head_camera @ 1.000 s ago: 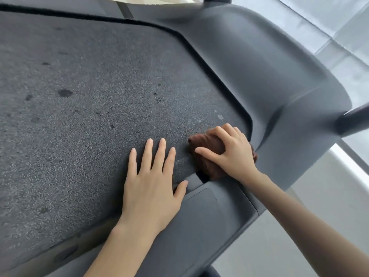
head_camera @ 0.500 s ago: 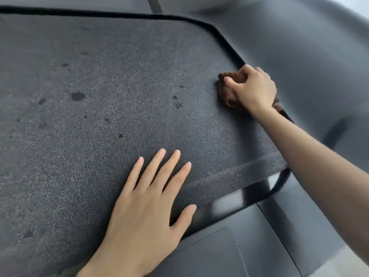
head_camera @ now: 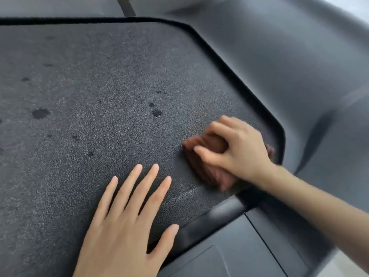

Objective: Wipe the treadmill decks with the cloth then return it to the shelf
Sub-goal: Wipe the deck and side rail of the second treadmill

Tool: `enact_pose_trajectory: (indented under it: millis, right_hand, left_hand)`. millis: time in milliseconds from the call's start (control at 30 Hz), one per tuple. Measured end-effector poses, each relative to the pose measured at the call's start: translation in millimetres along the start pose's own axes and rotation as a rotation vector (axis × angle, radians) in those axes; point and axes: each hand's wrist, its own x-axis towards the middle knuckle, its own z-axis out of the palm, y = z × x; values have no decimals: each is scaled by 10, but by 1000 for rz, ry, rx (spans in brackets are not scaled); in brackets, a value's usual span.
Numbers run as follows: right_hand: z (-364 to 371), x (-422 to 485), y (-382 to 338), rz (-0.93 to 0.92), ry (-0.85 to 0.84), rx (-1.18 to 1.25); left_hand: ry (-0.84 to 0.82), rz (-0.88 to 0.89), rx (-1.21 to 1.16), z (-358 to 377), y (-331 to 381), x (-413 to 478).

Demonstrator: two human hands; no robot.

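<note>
At the near right corner of the deck (head_camera: 99, 86), my right hand (head_camera: 237, 150) has its fingers curled over the brown cloth (head_camera: 201, 164) — thumb laid across it, the wad pressed to the surface under my palm. The cloth is bunched, its longer side running roughly from the near edge away, and a bit of it shows past my wrist toward the right edge, just beside the frame (head_camera: 299, 76).

What I judge is left to wipe lies left of the grip: small spots (head_camera: 157, 112) near, just beyond my knuckles, and a big spot (head_camera: 40, 113) well apart toward the left edge. So the next stroke should go leftward and away.

My left hand (head_camera: 123, 226) lies flat by the near edge, fingers straight and spread, holding nothing, just left of the cloth — in the way of a straight leftward sweep, so I would pass beyond its fingertips.
</note>
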Motion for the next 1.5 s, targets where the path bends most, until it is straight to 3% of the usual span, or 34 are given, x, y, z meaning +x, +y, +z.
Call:
enact_pose_trajectory:
  millis: [200,333,667,833,1167,1300,1433,1500]
  right_hand:
    - [342,1266,363,314,73,-130]
    - [461,1444,258,423,159,-205]
    - [89,-204,-489,-21,91,-49]
    - [102,35,-443,-142,14,-26]
    - [724,1804,-439,118,59,-81]
    - [676,1588,-499,158,95,-113]
    - [469,930,-679,46,56,-65]
    - [356,478,-789,-28,64,-40]
  left_hand:
    - [-16,-10,13,-30,34,2]
    - [-67,-34,13,-91,33,-4]
    - [-34,-292,-108,-166,13,-127]
    - [-68,-300,-107,-172,78,-77]
    - [-86,-310,-54,-161,83,-7]
    - [-95,-309,-53,-275,90,-11]
    - [137,-320,-203,-530,-156,-140]
    - [180,-326,-155,-652,-420,-303]
